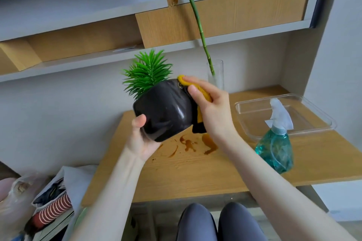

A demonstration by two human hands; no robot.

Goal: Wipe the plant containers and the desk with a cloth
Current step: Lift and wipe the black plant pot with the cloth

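Fingers of the right hand curl over a yellow cloth, pinching it against the upper right side of a glossy black pot, with the thumb lying across the cloth's near face. Opposite it, the left hand cups the pot's base from below, thumb laid up the near wall and the other fingers hidden behind the pot, so both hands grip what they hold. Nearest the camera, grey-clad knees sit under the front edge of the wooden desk, and a heap of bags and striped fabric lies to the left below desk level. Lifted clear above the desk, the pot is tilted with its mouth pointing up and left, and a spiky green plant sticks out of that mouth. Brown liquid stains are spread on the desk directly beneath the pot. Right of the stains stands a teal spray bottle with a clear trigger head, and just behind it rests a clear plastic tray. Farther back, near the wall, a clear glass vase holds a long green stem that leans up to the left past the grey and wood shelves.
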